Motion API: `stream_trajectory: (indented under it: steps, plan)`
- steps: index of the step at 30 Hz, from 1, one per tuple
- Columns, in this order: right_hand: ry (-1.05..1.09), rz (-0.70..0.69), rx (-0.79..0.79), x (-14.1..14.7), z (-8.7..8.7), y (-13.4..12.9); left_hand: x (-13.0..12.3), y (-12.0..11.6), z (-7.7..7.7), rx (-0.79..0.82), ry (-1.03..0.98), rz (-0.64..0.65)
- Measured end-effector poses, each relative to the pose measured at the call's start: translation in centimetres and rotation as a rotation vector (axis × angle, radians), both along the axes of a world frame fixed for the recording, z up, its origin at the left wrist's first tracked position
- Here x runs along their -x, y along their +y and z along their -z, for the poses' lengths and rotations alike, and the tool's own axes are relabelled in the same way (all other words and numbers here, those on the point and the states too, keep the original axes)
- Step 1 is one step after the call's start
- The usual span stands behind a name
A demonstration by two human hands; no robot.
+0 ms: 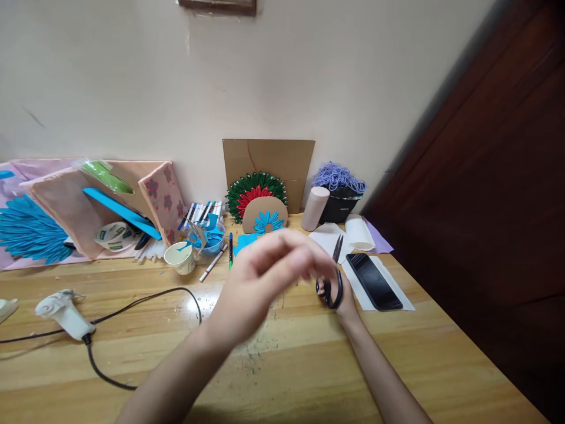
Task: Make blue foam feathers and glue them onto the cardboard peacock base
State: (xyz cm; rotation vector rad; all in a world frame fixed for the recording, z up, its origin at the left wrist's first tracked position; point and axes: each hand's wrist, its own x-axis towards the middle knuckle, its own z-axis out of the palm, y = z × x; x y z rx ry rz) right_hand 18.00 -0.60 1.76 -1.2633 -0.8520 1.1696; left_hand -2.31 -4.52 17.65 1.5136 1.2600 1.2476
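Observation:
My left hand (269, 277) is raised above the middle of the table, fingers loosely bent toward the right and thumb below them. Its fingertips are blurred, and nothing shows between them. To its right, my right hand (348, 297) grips black-handled scissors (338, 250) by their loops, blades pointing away from me. Behind my left hand, a rounded cardboard piece (253, 207) with blue folded petals leans on a green and red petalled piece (235, 185). A bit of blue paper (245, 241) lies partly hidden by the left hand.
A black phone (375, 281) lies on white paper at right, near a pale cylinder (315, 209) and purple yarn (339, 176). At left are a paper cup (180, 259), markers (205, 212), a bowl of blue scraps (212, 238) and a corded glue gun (66, 312).

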Motion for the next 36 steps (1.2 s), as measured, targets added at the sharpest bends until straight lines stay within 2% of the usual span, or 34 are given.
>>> stream_trajectory:
  steps: [1, 3, 5, 7, 8, 10, 13, 18, 23, 27, 32, 36]
  plan:
    - [0.005, 0.018, -0.010, 0.0, -0.1, 0.0, -0.6, 2.0, 1.0, -0.026, 0.024, 0.082]
    - [0.009, 0.047, -0.040, 0.0, -0.2, 0.1, -1.9, 6.4, 4.4, -0.048, 0.150, 0.177]
    - [0.010, 0.046, -0.063, 0.0, -0.3, 0.1, -2.9, 9.8, 9.0, -0.011, 0.315, 0.100]
    - [0.000, 0.035, -0.079, 0.1, -0.5, -0.1, -3.8, 11.5, 13.2, -0.008, 0.365, 0.062]
    - [-0.013, 0.030, -0.084, 0.1, -0.5, -0.2, -4.2, 11.7, 14.8, -0.019, 0.383, 0.037]
    - [-0.043, 0.025, -0.081, 0.3, -0.6, -0.3, -4.8, 11.5, 16.8, -0.049, 0.404, -0.016]
    - [-0.037, 0.015, -0.052, 0.5, -0.2, -0.2, -5.4, 10.8, 17.4, -0.099, 0.414, -0.057]
    - [0.015, -0.010, -0.020, 0.7, 0.7, 0.1, -4.6, 9.8, 16.6, -0.158, 0.395, -0.053]
    - [0.028, -0.031, -0.023, 1.6, 0.8, -0.4, -1.8, 5.1, 16.5, -0.151, 0.322, -0.060]
    - [0.059, -0.100, -0.051, 3.1, 1.4, -1.1, 0.3, 1.6, 17.4, -0.002, 0.158, -0.050]
    - [0.022, -0.163, -0.047, 4.9, 1.6, -2.2, 1.0, 1.3, 17.5, -0.010, 0.051, -0.113]
    - [-0.021, -0.174, -0.045, 5.4, 0.9, -3.1, 0.8, 1.5, 17.2, -0.079, 0.087, -0.075]
